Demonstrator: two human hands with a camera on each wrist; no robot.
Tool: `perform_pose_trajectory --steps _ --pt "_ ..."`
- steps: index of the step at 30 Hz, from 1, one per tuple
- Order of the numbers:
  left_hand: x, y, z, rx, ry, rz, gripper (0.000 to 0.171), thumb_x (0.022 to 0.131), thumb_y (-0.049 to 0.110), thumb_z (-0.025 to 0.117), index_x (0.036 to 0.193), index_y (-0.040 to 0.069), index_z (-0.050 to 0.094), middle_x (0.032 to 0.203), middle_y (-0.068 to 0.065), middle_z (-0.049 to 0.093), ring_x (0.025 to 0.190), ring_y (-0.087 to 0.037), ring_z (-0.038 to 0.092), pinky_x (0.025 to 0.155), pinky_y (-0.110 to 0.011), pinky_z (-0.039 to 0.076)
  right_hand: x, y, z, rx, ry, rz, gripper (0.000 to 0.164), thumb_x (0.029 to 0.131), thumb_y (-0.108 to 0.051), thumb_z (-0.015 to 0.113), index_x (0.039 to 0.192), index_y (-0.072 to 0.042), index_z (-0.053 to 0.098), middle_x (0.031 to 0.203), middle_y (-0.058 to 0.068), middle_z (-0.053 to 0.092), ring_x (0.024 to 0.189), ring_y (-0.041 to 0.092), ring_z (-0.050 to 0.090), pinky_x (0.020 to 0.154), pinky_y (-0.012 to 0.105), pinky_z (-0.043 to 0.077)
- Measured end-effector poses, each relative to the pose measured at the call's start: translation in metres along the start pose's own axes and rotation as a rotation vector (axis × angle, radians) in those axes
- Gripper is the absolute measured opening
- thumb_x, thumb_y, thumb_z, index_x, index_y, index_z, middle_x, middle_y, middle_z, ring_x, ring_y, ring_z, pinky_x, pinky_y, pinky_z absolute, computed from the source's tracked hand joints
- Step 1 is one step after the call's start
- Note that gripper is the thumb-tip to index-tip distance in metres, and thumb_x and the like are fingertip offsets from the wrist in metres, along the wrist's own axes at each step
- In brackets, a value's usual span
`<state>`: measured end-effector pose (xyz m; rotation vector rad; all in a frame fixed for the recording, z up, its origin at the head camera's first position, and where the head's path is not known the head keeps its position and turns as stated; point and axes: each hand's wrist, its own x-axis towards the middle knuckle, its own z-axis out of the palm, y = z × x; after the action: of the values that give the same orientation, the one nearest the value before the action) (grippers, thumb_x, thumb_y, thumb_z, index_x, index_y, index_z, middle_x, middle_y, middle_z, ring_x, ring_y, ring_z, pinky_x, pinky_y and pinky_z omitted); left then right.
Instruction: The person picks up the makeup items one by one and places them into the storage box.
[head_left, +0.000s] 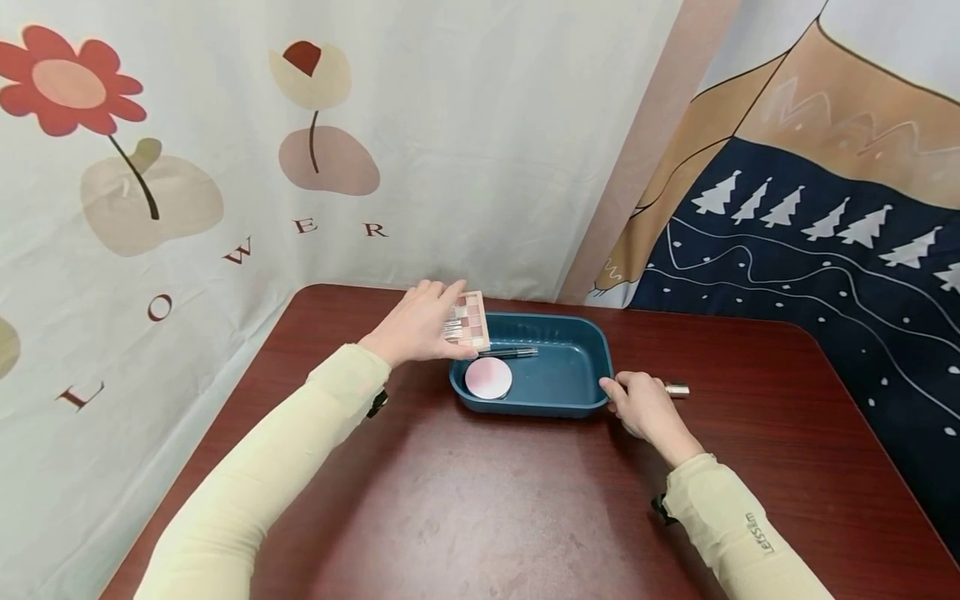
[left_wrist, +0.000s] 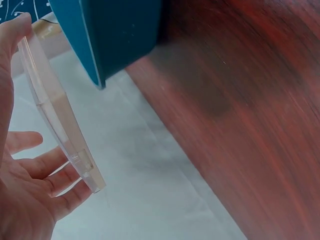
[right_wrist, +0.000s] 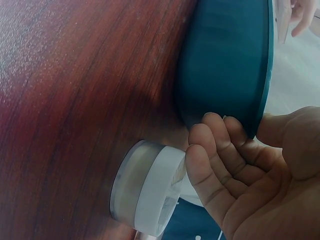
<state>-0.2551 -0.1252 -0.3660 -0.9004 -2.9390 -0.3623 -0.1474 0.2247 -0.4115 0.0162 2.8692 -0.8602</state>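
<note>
My left hand holds an eyeshadow palette over the left end of a blue tray. In the left wrist view the palette is edge-on between thumb and fingers, apart from the tray's wall. My right hand pinches the tray's near right corner, thumb over the rim and fingers outside. Inside the tray lie a round pink-and-white case and dark slim pencil-like sticks. Beside the right fingertips, a round jar with a white band stands on the table.
A small shiny tube-like item shows just beyond the right hand, partly hidden. The dark red wooden table extends around the tray. Behind its far edge hang a pale flower-print cloth and a dark blue cloth with trees.
</note>
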Motion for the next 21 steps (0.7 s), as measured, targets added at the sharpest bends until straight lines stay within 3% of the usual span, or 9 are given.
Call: perform_pose_trajectory --steps 21 --pt "0.010 0.029 0.006 0.025 -0.021 0.113 0.112 0.075 0.065 0.084 0.155 0.001 0.039 0.129 -0.020 0.058 0.120 -0.035 0.049 0.106 -0.050 0.041 -0.001 -0.001 0.000 0.008 -0.001 0.010 0.030 0.108 -0.022 0.055 0.093 0.000 0.069 0.081 0.010 0.072 0.075 0.020 0.065 0.074 0.043 0.054"
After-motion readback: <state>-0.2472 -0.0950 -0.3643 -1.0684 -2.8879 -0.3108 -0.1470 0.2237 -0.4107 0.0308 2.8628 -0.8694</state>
